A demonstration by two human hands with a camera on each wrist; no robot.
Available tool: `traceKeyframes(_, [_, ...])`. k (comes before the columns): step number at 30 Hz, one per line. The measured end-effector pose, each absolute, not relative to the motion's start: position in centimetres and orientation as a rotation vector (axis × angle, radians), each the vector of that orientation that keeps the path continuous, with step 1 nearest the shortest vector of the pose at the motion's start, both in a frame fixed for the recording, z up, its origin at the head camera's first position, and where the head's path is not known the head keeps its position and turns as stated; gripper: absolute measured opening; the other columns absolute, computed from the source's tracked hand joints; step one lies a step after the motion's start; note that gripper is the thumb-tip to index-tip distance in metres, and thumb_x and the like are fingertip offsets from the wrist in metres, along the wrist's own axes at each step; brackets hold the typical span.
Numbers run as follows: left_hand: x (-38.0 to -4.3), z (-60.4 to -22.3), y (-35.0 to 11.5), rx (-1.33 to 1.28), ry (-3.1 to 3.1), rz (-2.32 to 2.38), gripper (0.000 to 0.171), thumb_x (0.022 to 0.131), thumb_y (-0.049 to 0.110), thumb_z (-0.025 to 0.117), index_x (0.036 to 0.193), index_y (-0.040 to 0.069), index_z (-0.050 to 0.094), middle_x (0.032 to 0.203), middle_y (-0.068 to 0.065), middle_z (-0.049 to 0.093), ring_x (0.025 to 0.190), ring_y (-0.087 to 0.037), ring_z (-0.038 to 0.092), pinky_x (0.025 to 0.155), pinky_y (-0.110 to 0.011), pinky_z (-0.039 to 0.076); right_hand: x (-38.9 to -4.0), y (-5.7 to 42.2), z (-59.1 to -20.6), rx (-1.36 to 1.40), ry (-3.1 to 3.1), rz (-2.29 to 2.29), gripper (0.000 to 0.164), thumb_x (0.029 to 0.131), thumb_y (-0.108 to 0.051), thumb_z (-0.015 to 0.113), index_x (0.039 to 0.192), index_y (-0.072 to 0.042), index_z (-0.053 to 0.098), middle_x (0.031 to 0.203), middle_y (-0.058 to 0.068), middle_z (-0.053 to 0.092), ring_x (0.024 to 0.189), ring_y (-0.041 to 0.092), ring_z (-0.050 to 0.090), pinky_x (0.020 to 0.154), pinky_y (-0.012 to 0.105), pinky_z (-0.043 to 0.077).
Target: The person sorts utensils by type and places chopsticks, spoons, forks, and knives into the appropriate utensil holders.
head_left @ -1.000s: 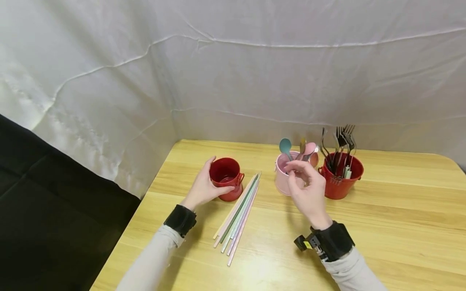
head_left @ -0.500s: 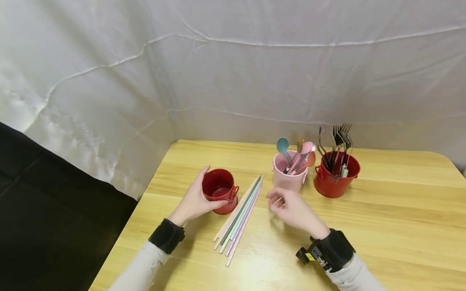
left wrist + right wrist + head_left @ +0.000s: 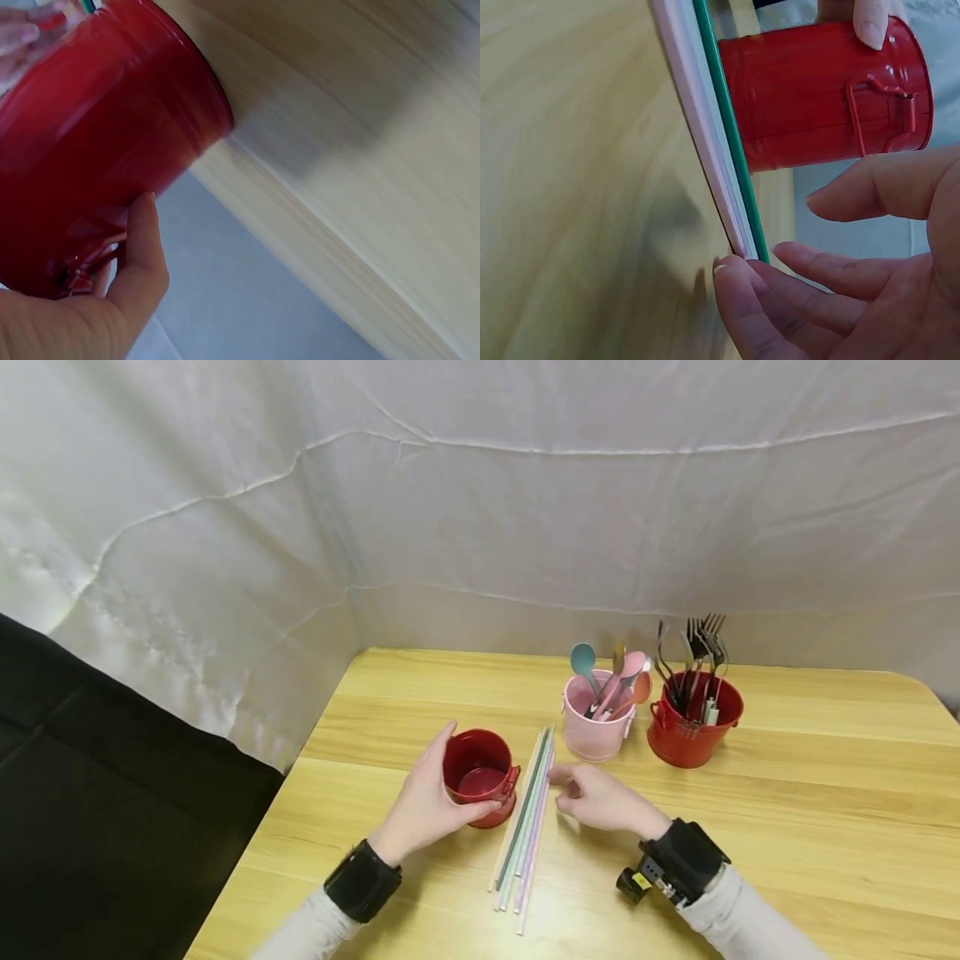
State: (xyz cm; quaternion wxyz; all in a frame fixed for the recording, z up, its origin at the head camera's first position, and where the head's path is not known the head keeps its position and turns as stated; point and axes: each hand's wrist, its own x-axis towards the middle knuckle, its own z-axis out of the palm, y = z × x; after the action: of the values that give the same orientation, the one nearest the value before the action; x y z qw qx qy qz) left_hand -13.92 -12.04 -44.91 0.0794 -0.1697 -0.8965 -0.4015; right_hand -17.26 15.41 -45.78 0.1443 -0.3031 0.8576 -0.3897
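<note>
Compared with half a second ago, the small red bucket (image 3: 477, 752) sits further to the right and nearer to the person, and the left hand (image 3: 426, 810) moves together with it. Also the straws (image 3: 527, 827) are shifted to the right and form a narrower bundle, while the right hand (image 3: 607, 797) is a little more to the left, so its fingertips now reach the right edge of this bundle.

The left hand grips the small red bucket: the thumb lies on the near side, the other fingers go to the far side, and the opening between them faces upward. At the right side of this bucket, away from the left palm, there is a red wire handle (image 3: 909, 112).

The right fingers are bent, and the thumb stands apart from the index finger, so they do not pinch. In the right wrist view, the fingertips are at the straws, but how firmly they press, one cannot tell. The straws lie on the wooden table (image 3: 795, 793), between the left thumb and the right fingertips, just beside the small red bucket.

Beyond the right fingertips stands a pink bucket (image 3: 595, 739) with spoons (image 3: 582, 660). To the right of it, further from these fingertips, a wide red bucket (image 3: 684, 747) contains forks (image 3: 703, 645).
</note>
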Motion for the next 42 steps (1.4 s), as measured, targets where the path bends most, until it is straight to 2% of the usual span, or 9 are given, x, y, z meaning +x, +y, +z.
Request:
traceKeyframes(5, [-13.5,-44.9,-10.3,-0.513,-2.682,-1.135,0.113,0.064,0.055,0.079,0.149,0.01,0.021,0.131,0.0,0.05,0.119,-0.016,0.046,0.098,-0.042,0.044,-18.1,15.9,-46.1,-0.92,2.451,-1.143,0.038,0.082,0.002,0.056,0.119,0.013,0.053,0.1,0.019,0.063,0.089,0.028,0.06,0.08,0.045,0.051])
traceKeyframes(11, [-13.7,-45.0,-9.3,-0.505,-2.668,-1.135,0.114,0.064,0.057,0.079,0.148,0.006,0.022,0.129,-0.001,0.052,0.118,-0.017,0.048,0.096,-0.042,0.046,-18.0,16.0,-45.8,-0.882,2.481,-1.123,0.041,0.081,0.001,0.06,0.12,0.011,0.053,0.108,0.02,0.061,0.095,0.032,0.059,0.085,0.048,0.049])
traceKeyframes(14, [-14.0,-45.2,-9.4,-0.472,-2.657,-1.185,0.114,0.063,0.056,0.08,0.149,0.01,0.021,0.13,-0.003,0.052,0.118,-0.019,0.049,0.096,-0.042,0.046,-17.5,16.0,-45.4,-0.799,2.569,-1.024,0.046,0.08,-0.008,0.068,0.121,0.006,0.052,0.104,0.016,0.061,0.092,0.027,0.057,0.086,0.047,0.048])
traceKeyframes(18, [-14.5,-45.4,-9.7,-0.423,-2.643,-1.318,0.114,0.063,0.052,0.082,0.15,0.019,0.017,0.132,-0.002,0.05,0.119,-0.02,0.048,0.096,-0.043,0.046,-16.7,16.0,-45.0,-0.745,2.657,-0.885,0.05,0.076,-0.015,0.074,0.118,0.002,0.053,0.091,0.009,0.057,0.081,0.02,0.052,0.079,0.041,0.047])
traceKeyframes(22, [-14.5,-44.6,-9.7,-0.413,-2.574,-1.529,0.114,0.063,0.035,0.087,0.15,0.015,0.015,0.132,-0.008,0.049,0.121,-0.027,0.047,0.097,-0.05,0.044,-16.0,15.8,-45.1,-0.7,2.667,-0.804,0.047,0.072,-0.018,0.076,0.11,0.0,0.054,0.076,0.003,0.052,0.068,0.016,0.047,0.066,0.035,0.045])
traceKeyframes(27, [-14.3,-43.3,-9.2,-0.39,-2.485,-1.693,0.111,0.062,0.014,0.088,0.148,0.003,0.017,0.132,-0.02,0.048,0.121,-0.037,0.045,0.098,-0.057,0.04,-15.6,15.1,-45.3,-0.589,2.713,-0.687,0.041,0.063,-0.019,0.079,0.094,-0.005,0.056,0.071,0.0,0.051,0.065,0.017,0.046,0.061,0.034,0.043])
traceKeyframes(32, [-15.0,-43.9,-8.9,-0.401,-2.407,-1.761,0.094,0.06,0.008,0.088,0.138,0.0,0.036,0.129,-0.02,0.048,0.118,-0.039,0.046,0.096,-0.058,0.04,-15.4,14.3,-45.2,-0.544,2.737,-0.625,0.032,0.059,-0.015,0.078,0.078,-0.008,0.053,0.066,0.003,0.05,0.06,0.019,0.046,0.053,0.033,0.038])
traceKeyframes(35, [-15.8,-44.9,-8.9,-0.426,-2.369,-1.762,0.084,0.061,0.012,0.088,0.132,0.004,0.044,0.126,-0.016,0.051,0.115,-0.037,0.048,0.093,-0.058,0.042,-15.4,14.0,-45.1,-0.533,2.744,-0.595,0.031,0.059,-0.011,0.077,0.077,-0.008,0.051,0.065,0.004,0.049,0.059,0.02,0.046,0.051,0.033,0.038])
traceKeyframes(42, [-16.7,-46.7,-9.0,-0.346,-2.424,-1.706,0.085,0.059,0.03,0.09,0.131,0.017,0.045,0.124,-0.002,0.056,0.114,-0.025,0.052,0.093,-0.049,0.046,-15.8,13.9,-45.4,-0.485,2.757,-0.518,0.03,0.06,-0.004,0.075,0.076,-0.007,0.051,0.066,0.005,0.05,0.058,0.021,0.047,0.05,0.033,0.04])
